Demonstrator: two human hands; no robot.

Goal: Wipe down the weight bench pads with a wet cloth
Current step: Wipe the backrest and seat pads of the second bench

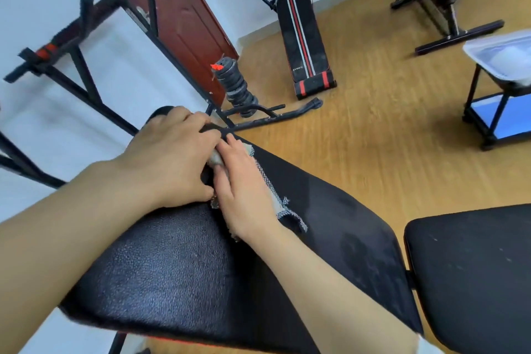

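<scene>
The black back pad (178, 261) of the weight bench fills the lower middle of the view, with damp streaks on its right half. A second black seat pad (471, 273) lies at the lower right. A grey checked cloth (275, 201) lies on the back pad near its far end. My right hand (244, 190) presses flat on the cloth, fingers pointing away. My left hand (172, 155) sits just to its left, fingers curled around a bunched part of the cloth at the pad's far end. Most of the cloth is hidden under both hands.
A black pull-up frame (86, 86) stands on the left by a brown door (172, 8). Stacked weight plates (235, 83), a striped sit-up bench (304, 31) and another machine (442, 0) stand on the wooden floor. A white basin (500, 52) sits on a black stand at right.
</scene>
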